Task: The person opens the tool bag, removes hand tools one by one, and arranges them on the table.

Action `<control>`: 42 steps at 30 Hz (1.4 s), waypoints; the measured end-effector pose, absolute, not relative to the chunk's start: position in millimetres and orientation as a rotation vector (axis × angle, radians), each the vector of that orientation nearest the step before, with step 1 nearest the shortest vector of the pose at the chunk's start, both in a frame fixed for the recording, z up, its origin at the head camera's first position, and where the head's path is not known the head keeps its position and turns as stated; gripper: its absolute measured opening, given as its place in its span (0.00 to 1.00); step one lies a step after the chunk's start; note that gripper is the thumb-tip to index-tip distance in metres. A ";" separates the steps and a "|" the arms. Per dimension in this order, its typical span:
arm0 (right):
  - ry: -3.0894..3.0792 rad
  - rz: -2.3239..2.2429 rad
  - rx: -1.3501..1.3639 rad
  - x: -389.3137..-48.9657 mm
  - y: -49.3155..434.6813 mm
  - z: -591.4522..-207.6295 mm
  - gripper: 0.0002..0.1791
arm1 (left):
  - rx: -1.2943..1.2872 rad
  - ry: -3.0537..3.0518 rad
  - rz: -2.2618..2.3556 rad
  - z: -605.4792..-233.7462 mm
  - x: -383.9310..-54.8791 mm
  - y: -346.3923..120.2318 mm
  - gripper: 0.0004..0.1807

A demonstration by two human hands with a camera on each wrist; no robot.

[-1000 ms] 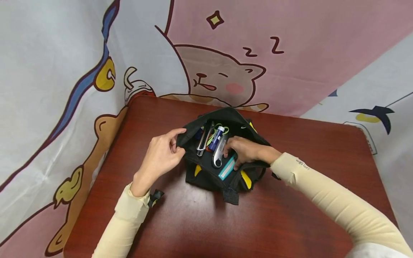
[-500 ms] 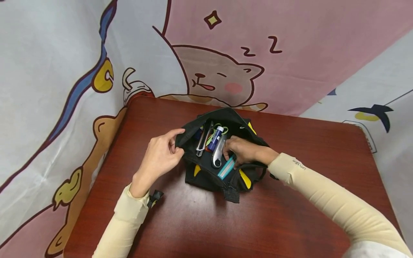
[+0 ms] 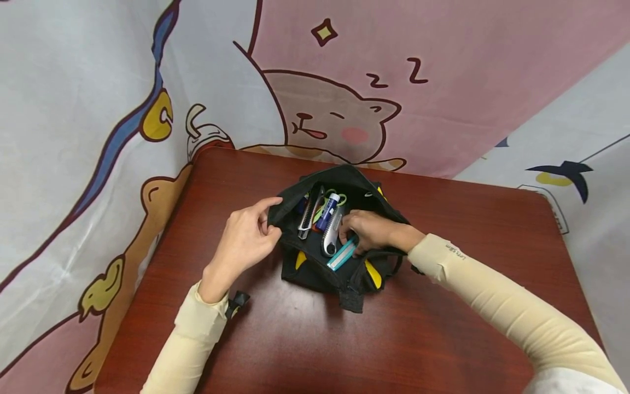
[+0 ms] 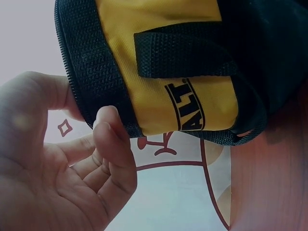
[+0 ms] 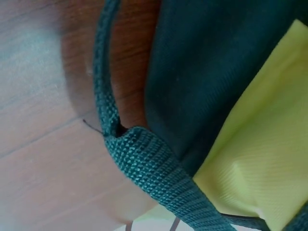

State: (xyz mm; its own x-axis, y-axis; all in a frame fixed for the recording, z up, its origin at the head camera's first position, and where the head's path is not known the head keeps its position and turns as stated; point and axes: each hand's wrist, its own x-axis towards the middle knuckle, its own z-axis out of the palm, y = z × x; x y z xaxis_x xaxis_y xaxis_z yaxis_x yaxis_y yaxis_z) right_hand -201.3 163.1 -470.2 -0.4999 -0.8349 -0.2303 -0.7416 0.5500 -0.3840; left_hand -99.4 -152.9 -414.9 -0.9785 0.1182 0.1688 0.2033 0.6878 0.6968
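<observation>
Slim teal case (image 3: 342, 256) shifted left, far end hidden from me, right hand (image 3: 368, 230) pinching it, left hand (image 3: 246, 232) gripping black bag (image 3: 312, 277)

A small indoor corner hung with printed cloth (image 3: 477, 71), perhaps in a home, though the view is too tight to settle the sort of room. Beyond the fingers (image 3: 266, 203), a sleeping cartoon animal (image 3: 330, 112) decorates the creased pink part; to the left and right of the fingers, white fabric (image 3: 74, 71) with drawn birds hangs close in. Beneath them spreads a reddish-brown, wood-grained counter (image 3: 295, 345) with rounded corners.
</observation>
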 end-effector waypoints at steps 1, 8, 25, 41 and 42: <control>2.398 -0.329 -1.286 -201.3 163.6 -469.0 0.20 | -0.266 -2.786 -1.171 -414.4 -99.4 -152.6 0.33; 2.380 -0.398 -1.273 -200.4 167.0 -455.7 0.20 | -0.269 -2.795 -1.187 -412.7 -99.1 -151.0 0.33; 2.473 -0.968 -1.176 -178.6 169.0 -406.2 0.16 | -0.276 -2.783 -1.182 -412.9 -99.5 -146.0 0.33; 2.818 -1.492 -1.108 -154.8 190.5 -347.6 0.20 | -0.281 -2.777 -1.195 -411.7 -98.8 -144.6 0.33; 2.865 -1.485 -1.085 -153.5 193.4 -345.0 0.21 | -0.281 -2.778 -1.196 -411.9 -99.0 -144.7 0.33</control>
State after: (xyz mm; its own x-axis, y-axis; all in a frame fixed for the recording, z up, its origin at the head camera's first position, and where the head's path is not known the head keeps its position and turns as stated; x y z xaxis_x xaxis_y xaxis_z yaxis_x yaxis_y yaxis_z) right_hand -153.5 193.4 -345.0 -0.7660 -0.4139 0.4918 -0.6405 0.4264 -0.6387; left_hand -99.0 -144.7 -411.9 -0.9775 0.1278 0.1678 0.2097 0.6736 0.7087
